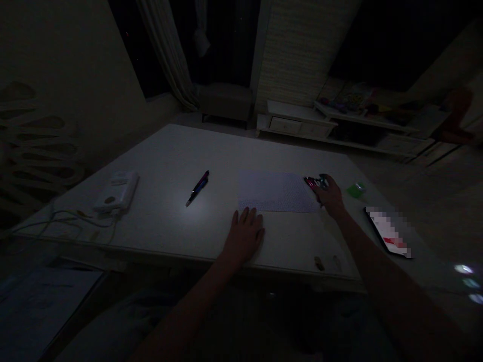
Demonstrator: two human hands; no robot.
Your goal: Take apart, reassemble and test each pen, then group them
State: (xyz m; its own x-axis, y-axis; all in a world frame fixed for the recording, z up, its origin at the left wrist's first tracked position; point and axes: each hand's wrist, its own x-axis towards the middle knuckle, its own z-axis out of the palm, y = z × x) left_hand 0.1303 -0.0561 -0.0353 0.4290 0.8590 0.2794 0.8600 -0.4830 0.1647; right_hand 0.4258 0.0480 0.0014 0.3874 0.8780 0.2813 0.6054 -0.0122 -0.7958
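On the white table lies a sheet of paper (269, 191) with a fine pattern over its right and lower parts. My left hand (244, 235) rests flat, fingers spread, with its fingertips at the near edge of the sheet. Beyond the sheet's right edge, my right hand (330, 195) has its fingers bent around a small, dark shiny item (323, 180), whose kind I cannot make out. A shiny red-and-black item (310, 182) shows just left of those fingers. Dark pens (198, 187), one reddish and one bluish, lie together left of the sheet.
Right of my right hand are a small green item (355, 189) and a phone (388, 232) with a lit screen. A white box (117, 192) and cables (81, 216) lie at the left. A small brown thing (319, 263) is near the front edge. The room is dim.
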